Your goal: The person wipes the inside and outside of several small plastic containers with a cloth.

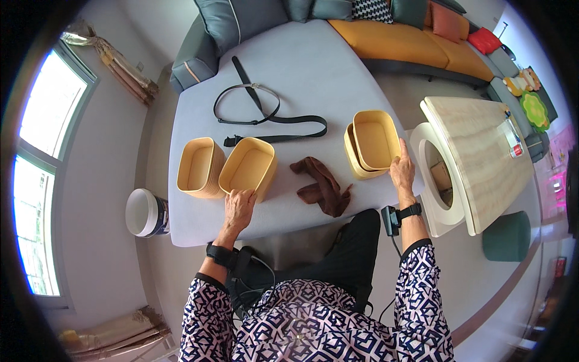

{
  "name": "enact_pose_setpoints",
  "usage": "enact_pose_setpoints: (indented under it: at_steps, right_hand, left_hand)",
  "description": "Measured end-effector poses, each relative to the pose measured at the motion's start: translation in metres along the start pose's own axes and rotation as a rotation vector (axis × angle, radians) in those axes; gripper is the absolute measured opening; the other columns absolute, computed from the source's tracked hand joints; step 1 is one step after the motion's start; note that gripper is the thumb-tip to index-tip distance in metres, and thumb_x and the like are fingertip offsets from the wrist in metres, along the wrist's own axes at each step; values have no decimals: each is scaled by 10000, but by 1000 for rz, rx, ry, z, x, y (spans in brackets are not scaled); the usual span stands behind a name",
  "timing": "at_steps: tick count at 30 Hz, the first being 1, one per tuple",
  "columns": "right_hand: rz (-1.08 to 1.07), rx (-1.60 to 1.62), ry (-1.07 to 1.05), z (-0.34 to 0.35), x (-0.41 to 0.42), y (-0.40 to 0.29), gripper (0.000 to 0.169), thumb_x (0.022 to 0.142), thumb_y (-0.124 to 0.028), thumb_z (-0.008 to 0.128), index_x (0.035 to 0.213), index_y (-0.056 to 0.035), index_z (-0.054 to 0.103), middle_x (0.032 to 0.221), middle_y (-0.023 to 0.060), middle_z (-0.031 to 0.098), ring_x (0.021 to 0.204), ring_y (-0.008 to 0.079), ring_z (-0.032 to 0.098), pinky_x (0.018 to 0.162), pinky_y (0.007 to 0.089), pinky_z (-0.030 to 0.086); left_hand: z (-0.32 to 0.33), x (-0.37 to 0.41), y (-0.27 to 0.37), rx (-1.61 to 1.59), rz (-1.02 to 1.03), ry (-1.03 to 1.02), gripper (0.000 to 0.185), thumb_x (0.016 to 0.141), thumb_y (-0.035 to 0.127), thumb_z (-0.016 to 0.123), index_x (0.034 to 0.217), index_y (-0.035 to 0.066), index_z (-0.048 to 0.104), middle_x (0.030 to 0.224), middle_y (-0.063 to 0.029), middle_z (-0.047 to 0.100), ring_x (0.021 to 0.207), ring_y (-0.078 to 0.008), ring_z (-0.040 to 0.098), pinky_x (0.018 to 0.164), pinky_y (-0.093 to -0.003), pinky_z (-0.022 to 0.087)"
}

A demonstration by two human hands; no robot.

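Three groups of yellow rectangular containers with rounded corners stand on the grey couch seat. At the left is a nested stack [197,165]; right beside it is a second container [249,164], tilted, with my left hand [239,209] gripping its near rim. Toward the right edge of the seat, my right hand [401,169] holds the right side of a container [375,139] that sits askew on top of another stack [352,156]. A crumpled brown cloth [322,185] lies between the hands.
Behind the containers lie a black strap [298,120] and a thin black headband loop [217,105]. A marbled-top table [479,158] stands close at the right, a white bucket [141,212] on the floor at left, a green bin [506,236] at lower right.
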State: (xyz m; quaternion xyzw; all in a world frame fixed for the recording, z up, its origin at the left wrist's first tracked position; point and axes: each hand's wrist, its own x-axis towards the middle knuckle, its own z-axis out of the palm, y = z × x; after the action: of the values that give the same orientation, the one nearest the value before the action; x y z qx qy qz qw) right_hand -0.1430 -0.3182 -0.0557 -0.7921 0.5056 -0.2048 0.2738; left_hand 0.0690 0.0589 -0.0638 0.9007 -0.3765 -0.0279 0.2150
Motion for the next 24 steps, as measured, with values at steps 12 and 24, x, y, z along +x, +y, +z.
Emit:
enact_pose_setpoints:
  at_steps: [12,24]
  right_hand:
    - [26,-103,-108,11,10,7,511,854,-146,443,1358,-194,371,1052,226,612,945,413,589,823,481,468]
    - [-609,-101,-34,19,-72,-34,257,876,-189,520,1120,-113,540,774,135,650,735,338,629,634,437,502]
  left_hand:
    - [-11,-1,19,99,41,20,250,870,242,533,737,42,605,750,-139,618,774,-322,550,733,-424,412]
    - [-6,3,15,91,127,-5,222,892,183,466,759,30,555,724,-167,577,752,-366,549,686,-461,434]
